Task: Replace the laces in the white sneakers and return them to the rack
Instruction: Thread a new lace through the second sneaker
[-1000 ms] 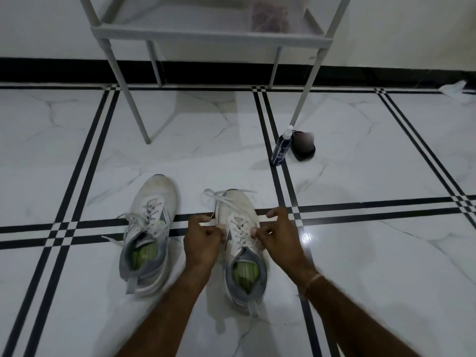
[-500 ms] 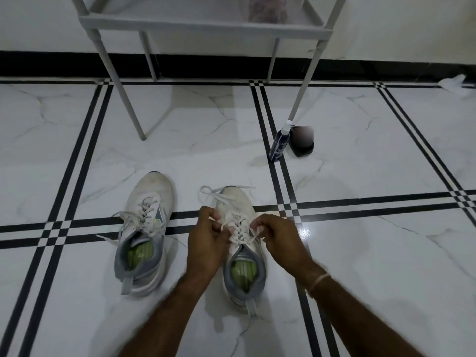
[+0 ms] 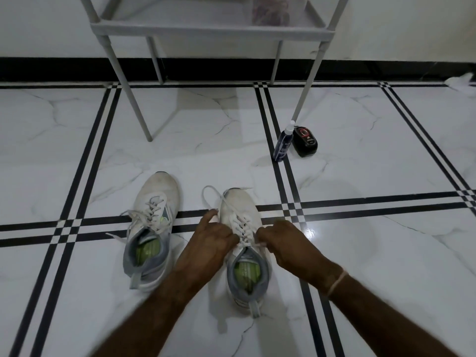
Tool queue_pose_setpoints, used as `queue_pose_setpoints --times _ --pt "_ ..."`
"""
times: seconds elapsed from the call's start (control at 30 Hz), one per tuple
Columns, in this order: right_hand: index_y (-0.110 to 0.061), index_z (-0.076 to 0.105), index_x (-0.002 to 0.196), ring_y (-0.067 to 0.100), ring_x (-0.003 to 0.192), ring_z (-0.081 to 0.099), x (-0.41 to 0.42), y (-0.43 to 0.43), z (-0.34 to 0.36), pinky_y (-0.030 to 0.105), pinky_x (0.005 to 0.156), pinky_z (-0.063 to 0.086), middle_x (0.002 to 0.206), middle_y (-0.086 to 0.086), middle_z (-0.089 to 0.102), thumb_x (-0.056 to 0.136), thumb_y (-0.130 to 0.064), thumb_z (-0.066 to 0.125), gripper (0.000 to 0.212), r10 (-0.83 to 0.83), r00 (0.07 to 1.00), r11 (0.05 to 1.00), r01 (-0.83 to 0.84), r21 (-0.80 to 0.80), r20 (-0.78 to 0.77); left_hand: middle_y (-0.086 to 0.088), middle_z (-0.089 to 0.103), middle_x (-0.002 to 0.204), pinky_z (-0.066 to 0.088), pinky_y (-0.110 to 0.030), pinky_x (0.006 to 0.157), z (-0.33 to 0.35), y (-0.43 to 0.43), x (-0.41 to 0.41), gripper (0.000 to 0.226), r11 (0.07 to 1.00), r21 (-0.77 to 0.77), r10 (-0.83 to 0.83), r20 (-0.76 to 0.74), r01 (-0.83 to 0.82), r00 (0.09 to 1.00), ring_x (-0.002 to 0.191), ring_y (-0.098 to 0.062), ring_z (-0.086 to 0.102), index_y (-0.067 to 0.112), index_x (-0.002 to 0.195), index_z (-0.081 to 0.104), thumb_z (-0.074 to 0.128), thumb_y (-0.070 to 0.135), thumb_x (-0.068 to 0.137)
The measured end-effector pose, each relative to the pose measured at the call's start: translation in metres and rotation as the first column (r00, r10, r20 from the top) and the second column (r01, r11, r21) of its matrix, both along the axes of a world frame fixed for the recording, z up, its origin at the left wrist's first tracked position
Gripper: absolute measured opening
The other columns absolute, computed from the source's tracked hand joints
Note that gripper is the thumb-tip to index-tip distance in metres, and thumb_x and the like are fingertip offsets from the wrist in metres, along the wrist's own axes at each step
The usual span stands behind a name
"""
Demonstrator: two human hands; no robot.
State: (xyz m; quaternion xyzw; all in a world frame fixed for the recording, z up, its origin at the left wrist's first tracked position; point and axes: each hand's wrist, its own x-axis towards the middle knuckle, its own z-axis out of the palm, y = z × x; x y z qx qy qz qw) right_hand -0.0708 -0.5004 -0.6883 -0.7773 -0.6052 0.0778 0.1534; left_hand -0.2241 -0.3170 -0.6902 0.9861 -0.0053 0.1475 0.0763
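Observation:
Two white sneakers with grey heels and green insoles stand side by side on the tiled floor, toes pointing away from me. The left sneaker (image 3: 152,222) has loose white laces spilling to its left. Over the right sneaker (image 3: 244,215) my left hand (image 3: 212,240) and my right hand (image 3: 279,243) each pinch its white lace (image 3: 215,195) at the top eyelets, pulling it taut across the tongue. A loop of that lace lies over the toe. The grey rack (image 3: 211,28) stands beyond, against the wall.
A dark spray bottle (image 3: 283,141) and a black polish container (image 3: 305,141) stand by the rack's right front leg (image 3: 306,91). Something pinkish (image 3: 270,11) sits on the rack's shelf. A white crumpled thing (image 3: 462,83) lies at the far right by the wall.
Both hands have drawn closer together over the right sneaker and slid toward its collar, tightening the lace across the top. The left sneaker has not moved.

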Motion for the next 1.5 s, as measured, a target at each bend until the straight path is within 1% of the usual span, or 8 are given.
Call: queue_pose_setpoints --times 0.1,0.23,0.43,0.67,0.97,1.2,1.33,1.5 --pt "-0.018 0.070 0.089 0.012 0.073 0.057 0.007 0.000 0.007 0.029 0.075 0.050 0.078 -0.005 0.067 0.089 -0.005 0.059 0.016 0.070 0.991 0.997 -0.073 -0.026 -0.111 0.008 0.061 0.067 0.049 -0.025 0.060 -0.005 0.000 -0.008 0.030 0.910 -0.385 0.088 -0.184 -0.154 0.979 0.061 -0.012 0.060 0.024 0.080 0.066 0.045 0.003 0.074" --pt "-0.017 0.063 0.079 0.004 0.068 0.051 0.007 -0.001 0.008 0.012 0.066 0.036 0.065 -0.017 0.053 0.102 -0.022 0.049 0.027 -0.045 0.887 0.999 0.029 -0.042 -0.459 0.008 0.058 0.059 0.036 -0.010 0.051 -0.006 -0.002 -0.012 0.032 0.416 -0.809 0.128 -0.401 -0.416 0.907 0.051 -0.001 0.051 0.015 0.073 0.065 0.049 0.008 0.100" --pt "-0.026 0.061 0.076 0.003 0.070 0.054 -0.001 -0.020 -0.020 0.017 0.069 0.041 0.066 -0.018 0.056 0.103 -0.036 0.048 0.032 -0.243 0.767 0.969 0.218 -0.114 -0.595 0.004 0.056 0.060 0.031 -0.015 0.045 -0.016 -0.001 -0.022 0.035 0.070 -0.800 0.104 -0.588 -0.595 0.802 0.051 -0.005 0.044 0.014 0.075 0.066 0.048 0.006 0.103" --pt "-0.003 0.070 0.085 0.019 0.113 0.068 -0.034 -0.024 0.009 0.030 0.103 0.051 0.106 0.013 0.076 0.101 -0.023 0.060 0.027 -0.186 0.143 0.871 0.482 -0.096 -0.972 -0.010 0.070 0.124 0.055 -0.024 0.093 -0.002 -0.014 -0.019 0.031 -0.685 -0.687 0.093 -0.413 -0.242 0.906 0.110 -0.021 0.063 -0.005 0.122 0.065 0.047 0.009 0.101" --pt "0.004 0.073 0.103 0.022 0.116 0.068 -0.037 0.015 0.021 0.035 0.103 0.051 0.110 0.013 0.076 0.096 -0.025 0.063 0.031 -0.098 0.135 0.788 0.615 0.006 -0.986 -0.020 0.075 0.097 0.059 -0.027 0.066 0.013 -0.021 0.011 0.020 -0.526 -0.796 0.245 -0.478 -0.299 0.844 0.079 -0.022 0.073 -0.001 0.099 0.072 0.060 0.016 0.098" --pt "-0.020 0.072 0.077 0.015 0.103 0.066 -0.030 0.019 0.020 0.035 0.091 0.052 0.097 -0.007 0.073 0.096 -0.032 0.070 0.022 -0.276 0.671 0.778 0.576 0.250 -0.689 -0.016 0.074 0.081 0.057 -0.025 0.057 0.012 -0.027 0.015 0.019 -0.521 -0.797 0.337 -0.520 -0.305 0.784 0.069 -0.021 0.070 -0.001 0.095 0.075 0.070 0.018 0.093" --pt "-0.009 0.065 0.068 0.022 0.067 0.063 -0.028 0.020 0.029 0.036 0.068 0.053 0.068 0.011 0.067 0.095 -0.036 0.070 0.039 -0.192 0.411 0.799 0.593 0.101 -0.891 -0.018 0.074 0.086 0.059 -0.026 0.064 0.008 -0.028 0.015 0.018 -0.506 -0.804 0.327 -0.514 -0.312 0.793 0.074 -0.021 0.068 -0.001 0.097 0.073 0.064 0.014 0.097" --pt "0.010 0.068 0.095 0.027 0.110 0.071 -0.030 0.020 0.025 0.033 0.096 0.056 0.109 0.021 0.075 0.103 -0.022 0.054 0.036 -0.057 0.060 0.779 0.627 -0.007 -0.997 -0.018 0.075 0.090 0.050 -0.026 0.057 0.007 -0.028 0.015 0.016 -0.452 -0.827 0.316 -0.498 -0.333 0.808 0.069 -0.023 0.061 0.006 0.101 0.077 0.065 0.015 0.097"
